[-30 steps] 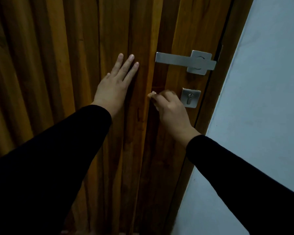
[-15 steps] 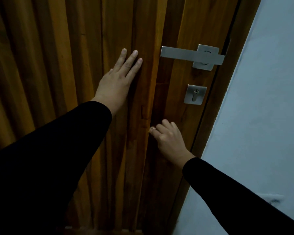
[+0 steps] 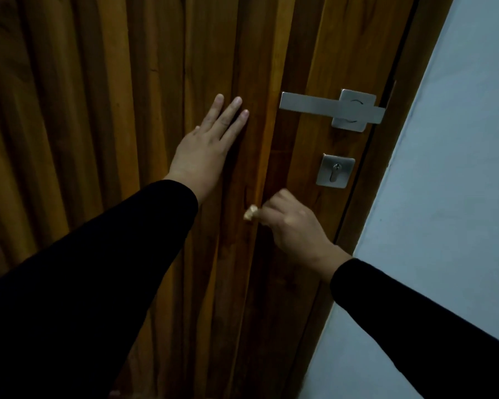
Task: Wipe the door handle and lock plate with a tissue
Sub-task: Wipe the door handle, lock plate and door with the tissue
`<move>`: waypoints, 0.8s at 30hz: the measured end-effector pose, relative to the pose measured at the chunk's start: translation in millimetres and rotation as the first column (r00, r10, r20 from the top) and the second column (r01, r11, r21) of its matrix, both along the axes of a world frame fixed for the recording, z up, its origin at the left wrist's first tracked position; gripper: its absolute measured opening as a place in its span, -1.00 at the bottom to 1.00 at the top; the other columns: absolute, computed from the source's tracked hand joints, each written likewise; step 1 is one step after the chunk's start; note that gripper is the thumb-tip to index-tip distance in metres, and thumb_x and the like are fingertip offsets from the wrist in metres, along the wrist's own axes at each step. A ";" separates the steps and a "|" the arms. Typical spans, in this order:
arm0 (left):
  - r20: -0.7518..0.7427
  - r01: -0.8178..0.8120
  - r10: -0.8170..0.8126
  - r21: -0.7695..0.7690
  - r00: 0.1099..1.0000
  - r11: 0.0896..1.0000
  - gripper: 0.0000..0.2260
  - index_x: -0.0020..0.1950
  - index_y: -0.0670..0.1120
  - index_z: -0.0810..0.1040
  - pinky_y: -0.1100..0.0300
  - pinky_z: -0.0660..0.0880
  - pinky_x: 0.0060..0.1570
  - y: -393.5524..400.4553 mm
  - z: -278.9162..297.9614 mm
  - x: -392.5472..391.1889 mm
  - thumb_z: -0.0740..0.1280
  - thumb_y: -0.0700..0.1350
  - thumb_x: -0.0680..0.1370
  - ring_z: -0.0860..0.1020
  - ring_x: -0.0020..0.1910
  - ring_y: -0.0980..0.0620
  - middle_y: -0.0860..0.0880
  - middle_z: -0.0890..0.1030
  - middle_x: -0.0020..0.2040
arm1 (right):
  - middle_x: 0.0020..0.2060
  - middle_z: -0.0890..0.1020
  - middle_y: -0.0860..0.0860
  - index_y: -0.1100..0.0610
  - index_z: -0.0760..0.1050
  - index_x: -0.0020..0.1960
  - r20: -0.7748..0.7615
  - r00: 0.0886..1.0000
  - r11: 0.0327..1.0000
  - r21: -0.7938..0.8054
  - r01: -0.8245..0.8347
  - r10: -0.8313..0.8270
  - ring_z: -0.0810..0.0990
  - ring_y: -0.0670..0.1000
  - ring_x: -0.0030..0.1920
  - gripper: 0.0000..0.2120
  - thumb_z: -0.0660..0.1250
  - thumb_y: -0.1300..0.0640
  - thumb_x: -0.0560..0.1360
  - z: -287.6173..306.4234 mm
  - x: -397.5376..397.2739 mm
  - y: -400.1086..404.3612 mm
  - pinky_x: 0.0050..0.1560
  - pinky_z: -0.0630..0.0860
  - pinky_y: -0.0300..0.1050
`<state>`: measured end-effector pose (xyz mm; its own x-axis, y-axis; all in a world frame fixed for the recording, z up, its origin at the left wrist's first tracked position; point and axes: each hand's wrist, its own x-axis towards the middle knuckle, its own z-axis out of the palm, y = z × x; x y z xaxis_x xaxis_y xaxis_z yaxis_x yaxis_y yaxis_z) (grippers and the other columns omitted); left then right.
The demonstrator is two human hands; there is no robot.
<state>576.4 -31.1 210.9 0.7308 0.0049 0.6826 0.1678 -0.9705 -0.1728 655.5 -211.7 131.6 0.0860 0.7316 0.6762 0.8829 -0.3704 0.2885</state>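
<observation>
My right grip (image 3: 288, 223) pinches tissue (image 3: 251, 212) just below-left of lock plate (image 3: 334, 170); left grip (image 3: 205, 151) flat, released, bracing door (image 3: 127, 110).

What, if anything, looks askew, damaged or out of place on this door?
Nothing stands out. The lever handle sits level, the lock plate is square beneath it, and the wooden door shows no plain damage. The view is dim, so fine marks may be hidden.

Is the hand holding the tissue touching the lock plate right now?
Apart. In the head view the right hand, pinching the tissue, sits below and left of the lock plate, with bare wood between them.
</observation>
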 end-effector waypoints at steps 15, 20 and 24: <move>-0.076 0.001 0.001 0.022 0.997 1.000 -0.04 0.53 0.02 -0.21 0.02 0.37 0.25 6.2 6.4 -3.8 0.42 -0.30 0.40 -0.28 0.49 -0.06 0.02 -0.28 0.53 | -0.28 0.55 0.12 0.27 0.60 -0.10 0.111 0.990 0.982 0.177 0.070 -0.091 0.53 0.14 -0.21 -0.94 0.42 0.30 0.43 11.0 -1.9 30.2 -0.38 0.46 -0.17; -0.102 0.054 -0.049 0.049 0.994 0.997 -0.08 0.53 0.01 -0.14 -0.02 0.27 0.33 15.2 10.4 -6.6 0.44 -0.24 0.42 -0.26 0.49 -0.05 0.00 -0.26 0.53 | -0.32 0.53 0.08 0.26 0.59 -0.16 0.145 0.987 0.986 0.159 0.052 -0.075 0.47 0.05 -0.28 -0.93 0.34 0.29 0.46 -10.0 -3.2 32.1 -0.36 0.27 -0.27; -0.064 0.142 -0.138 0.050 0.988 0.989 -0.07 0.54 -0.02 -0.10 -0.03 0.15 0.41 30.8 8.9 -12.6 0.45 -0.30 0.38 -0.17 0.50 -0.04 -0.05 -0.24 0.53 | -0.32 0.53 0.06 0.24 0.58 -0.17 0.118 0.991 0.988 0.143 0.048 -0.065 0.45 0.01 -0.29 -0.92 0.34 0.26 0.48 -23.8 -2.7 32.6 -0.38 0.30 -0.28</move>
